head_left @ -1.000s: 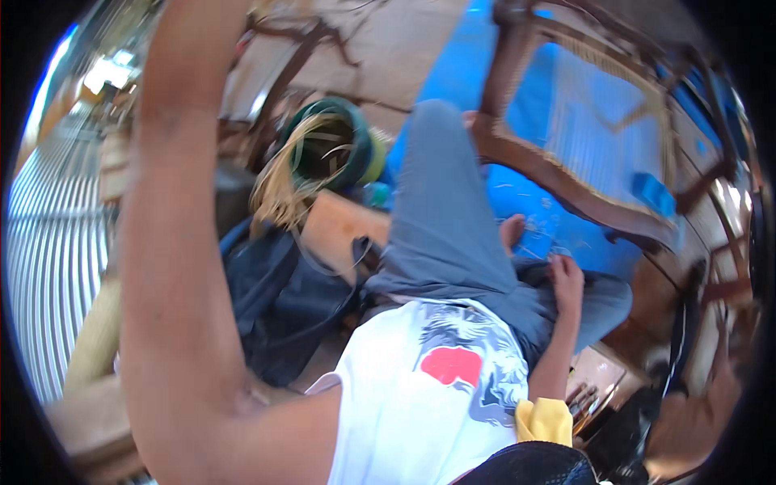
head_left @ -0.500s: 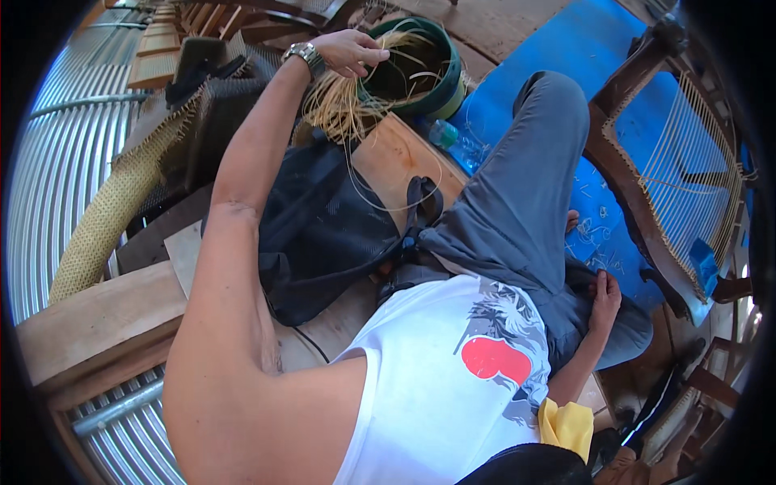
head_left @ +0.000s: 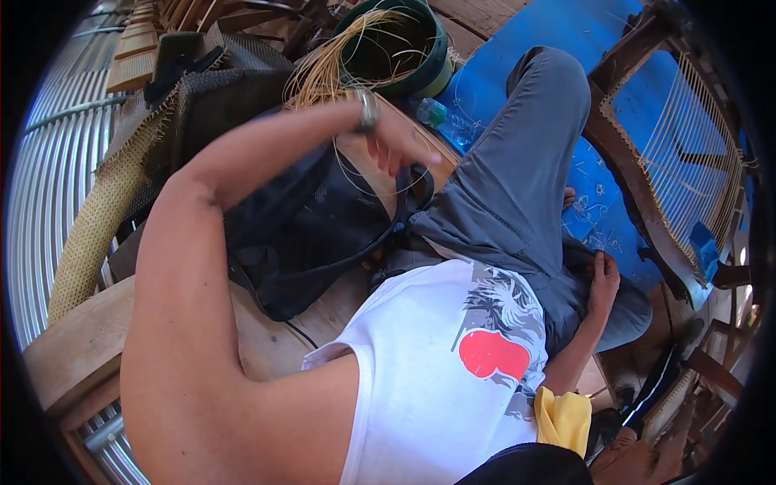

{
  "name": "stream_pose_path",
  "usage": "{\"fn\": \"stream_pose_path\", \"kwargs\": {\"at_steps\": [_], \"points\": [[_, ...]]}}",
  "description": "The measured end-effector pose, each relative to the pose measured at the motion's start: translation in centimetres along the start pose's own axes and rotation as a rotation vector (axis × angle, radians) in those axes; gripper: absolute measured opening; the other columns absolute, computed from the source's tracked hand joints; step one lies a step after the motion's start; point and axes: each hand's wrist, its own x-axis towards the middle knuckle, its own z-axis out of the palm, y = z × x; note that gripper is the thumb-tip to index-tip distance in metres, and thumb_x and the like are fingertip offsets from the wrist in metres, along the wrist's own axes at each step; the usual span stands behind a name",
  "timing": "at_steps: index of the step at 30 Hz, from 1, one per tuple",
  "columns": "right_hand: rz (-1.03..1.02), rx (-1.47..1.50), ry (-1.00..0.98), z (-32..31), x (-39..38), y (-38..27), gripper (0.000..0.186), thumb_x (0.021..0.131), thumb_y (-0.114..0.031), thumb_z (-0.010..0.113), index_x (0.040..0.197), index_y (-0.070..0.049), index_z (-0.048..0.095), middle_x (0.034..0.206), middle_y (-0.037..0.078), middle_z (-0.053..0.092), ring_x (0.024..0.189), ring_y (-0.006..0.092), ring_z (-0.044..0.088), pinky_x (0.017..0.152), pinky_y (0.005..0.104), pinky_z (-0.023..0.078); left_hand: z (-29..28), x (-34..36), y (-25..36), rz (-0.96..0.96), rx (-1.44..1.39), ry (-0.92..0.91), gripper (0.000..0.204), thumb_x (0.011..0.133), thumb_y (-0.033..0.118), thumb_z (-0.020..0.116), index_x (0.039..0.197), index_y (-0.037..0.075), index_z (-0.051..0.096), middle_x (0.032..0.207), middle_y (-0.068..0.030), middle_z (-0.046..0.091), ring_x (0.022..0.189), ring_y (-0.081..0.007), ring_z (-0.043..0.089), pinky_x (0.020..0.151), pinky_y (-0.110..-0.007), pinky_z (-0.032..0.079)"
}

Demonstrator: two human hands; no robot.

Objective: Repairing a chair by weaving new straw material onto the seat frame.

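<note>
My left hand, below a metal-banded watch, hangs over a wooden board beside my bent knee. Its fingers point down and to the right and are smeared by motion, so I cannot make out whether they hold anything. A thin loop of cane strand curves below it. Just beyond stands a dark green bucket, with a bundle of pale cane strands spilling over its left side. My right hand rests on my folded leg, fingers drawn together; what they pinch, if anything, is hidden.
To the right leans a dark wooden chair frame strung with cane strands. A blue mat carries cane scraps. A plastic bottle lies by the bucket. Left are a black bag, a rolled woven sheet and corrugated metal.
My left hand has come away from the bucket's rim, moving toward me and slightly right, with the elbow bending more. My right hand has stayed on my leg.
</note>
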Motion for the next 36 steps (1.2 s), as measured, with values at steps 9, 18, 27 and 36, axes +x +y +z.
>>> {"fn": "stream_pose_path", "kwargs": {"at_steps": [9, 18, 27, 36], "points": [[0.015, 0.145, 0.024, -0.6, -0.7, 0.1, 0.035, 0.098, -0.032, 0.059, 0.109, 0.000, 0.066, 0.079, 0.001, 0.060, 0.069, 0.0084, 0.052, 0.065, 0.0240, 0.043, 2.4, -2.1, -1.4, 0.197, -0.207, 0.424, 0.035, 0.090, 0.039, 0.059, 0.086, 0.004, 0.064, 0.088, -0.0170, 0.070, 0.088, -0.0292, 0.068, 0.075, -0.040, 0.054], [0.003, 0.124, 0.017, 0.5, -0.8, -0.1, 0.034, 0.098, -0.031, 0.059, 0.112, -0.001, 0.066, 0.081, 0.002, 0.062, 0.070, 0.0088, 0.053, 0.066, 0.0241, 0.044, 0.0, 3.4, -7.7, -0.056, -0.381, 0.279, 0.093, 0.082, 0.081, 0.044, 0.127, 0.001, 0.056, 0.113, -0.0179, 0.062, 0.101, -0.0255, 0.063, 0.083, -0.040, 0.053], [0.006, 0.115, -0.007, -0.2, 0.1, 0.9, 0.032, 0.098, -0.030, 0.059, 0.109, -0.001, 0.066, 0.076, 0.000, 0.058, 0.066, 0.0080, 0.050, 0.061, 0.0236, 0.040, 2.8, -7.7, -6.1, 0.347, 0.799, 0.140, 0.027, 0.082, 0.030, 0.064, 0.082, 0.003, 0.063, 0.072, -0.0137, 0.065, 0.071, -0.0335, 0.065, 0.064, -0.040, 0.051], [-0.036, 0.080, 0.011, 0.2, 0.3, 0.6, 0.030, 0.098, -0.027, 0.059, 0.103, 0.001, 0.065, 0.075, -0.001, 0.055, 0.066, 0.0074, 0.046, 0.061, 0.0240, 0.039, -3.9, -14.1, 0.9, 0.503, -0.487, 0.480, 0.033, 0.095, 0.023, 0.063, 0.119, 0.001, 0.057, 0.102, -0.0104, 0.070, 0.076, -0.0156, 0.071, 0.062, -0.028, 0.059]]}}
